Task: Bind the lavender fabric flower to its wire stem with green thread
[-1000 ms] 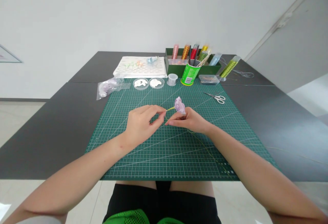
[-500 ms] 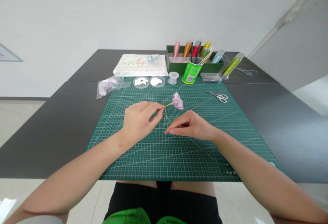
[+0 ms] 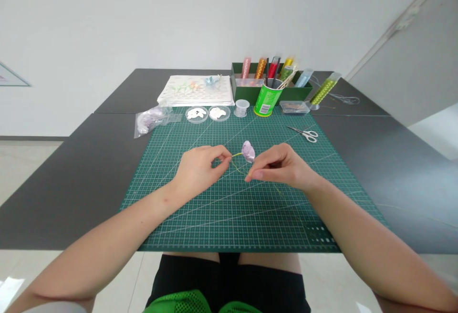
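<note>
A small pale purple flower (image 3: 248,151) on a thin green stem (image 3: 236,154) hangs over the green cutting mat (image 3: 214,227). My left hand (image 3: 205,164) pinches the stem's end between thumb and fingertips, with the bloom pointing right. A fine yellow-green thread (image 3: 239,170) curves from the stem to the fingertips of my right hand (image 3: 277,166), which are closed on it just below and right of the bloom. More of the thread trails faintly below my right hand.
White-handled scissors (image 3: 309,136) lie at the mat's right. Along the back stand two dishes of white pieces (image 3: 196,114), a green can (image 3: 267,99), a clear spool (image 3: 242,108) and a dark green box (image 3: 246,94). A plastic bag (image 3: 152,120) lies left.
My right hand has moved right and slightly up, drawing the thread with it. My left hand and the flower have shifted a little, and the bloom sits lower and is turned.
</note>
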Demonstrator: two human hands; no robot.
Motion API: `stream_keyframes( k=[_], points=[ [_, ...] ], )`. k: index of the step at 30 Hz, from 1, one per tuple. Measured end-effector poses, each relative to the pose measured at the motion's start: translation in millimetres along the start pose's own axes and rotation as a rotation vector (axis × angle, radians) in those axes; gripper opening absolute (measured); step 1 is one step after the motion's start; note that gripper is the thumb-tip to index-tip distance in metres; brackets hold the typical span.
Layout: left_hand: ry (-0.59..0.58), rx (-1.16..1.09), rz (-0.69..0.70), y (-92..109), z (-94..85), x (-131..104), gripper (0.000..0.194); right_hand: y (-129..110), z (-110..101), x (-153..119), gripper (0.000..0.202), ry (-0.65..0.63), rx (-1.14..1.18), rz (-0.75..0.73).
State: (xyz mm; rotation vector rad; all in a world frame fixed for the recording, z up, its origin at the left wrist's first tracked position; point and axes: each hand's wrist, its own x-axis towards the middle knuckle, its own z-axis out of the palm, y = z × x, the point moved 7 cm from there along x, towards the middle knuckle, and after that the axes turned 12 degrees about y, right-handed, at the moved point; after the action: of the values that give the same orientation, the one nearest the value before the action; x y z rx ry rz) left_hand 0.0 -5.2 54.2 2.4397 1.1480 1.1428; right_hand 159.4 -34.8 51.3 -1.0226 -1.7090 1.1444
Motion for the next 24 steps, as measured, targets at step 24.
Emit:
stream_keyframes(
  k=[24],
  points=[
    [0.046, -0.242, -0.267, -30, 1.6, 8, 0.014, 13, 4, 6, 0.025, -0.079, -0.011, 0.095]
  ],
)
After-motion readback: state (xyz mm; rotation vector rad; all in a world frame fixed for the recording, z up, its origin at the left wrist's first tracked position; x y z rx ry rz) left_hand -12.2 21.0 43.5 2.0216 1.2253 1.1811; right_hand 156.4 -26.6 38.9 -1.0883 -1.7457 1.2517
